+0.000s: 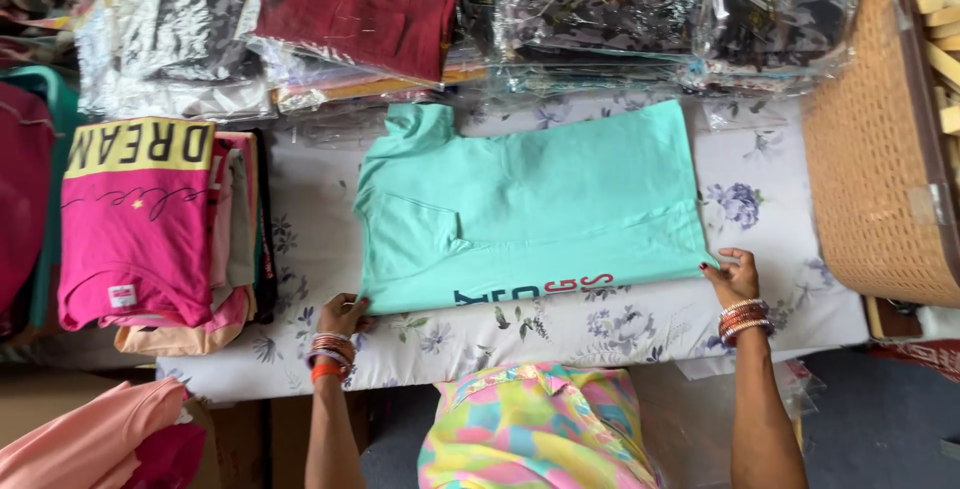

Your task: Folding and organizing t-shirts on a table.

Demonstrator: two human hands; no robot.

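Mint t-shirt [540, 204] lies folded flat on the flower-print surface [640, 334]. Left hand [343, 315] pinches its near left corner, right hand [733, 277] pinches the near right corner. Stack of folded shirts [150, 224] to the left, wicker basket [875, 139] at right.

Clear plastic garment packages [560, 9] lie stacked along the tabletop's far edge; a small white label [122, 296] sits on the pink shirt [135, 239].
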